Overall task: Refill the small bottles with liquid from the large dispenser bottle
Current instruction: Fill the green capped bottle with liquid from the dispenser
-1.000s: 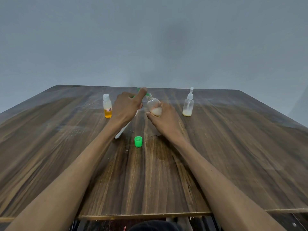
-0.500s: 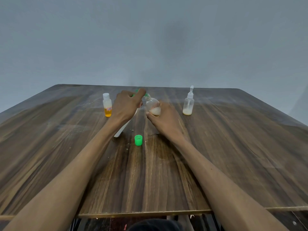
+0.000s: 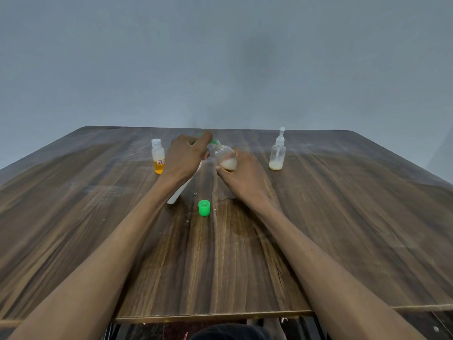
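The left hand tips the big white bottle into the small bottle gripped by the right hand, only partly filled, two others waiting.

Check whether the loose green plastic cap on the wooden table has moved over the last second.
No. The loose green plastic cap sits in the same spot relative to the small orange-liquid bottle; only the camera shifted slightly.

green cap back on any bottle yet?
No. The green cap stands by itself on the table, near of both hands and apart from every bottle.
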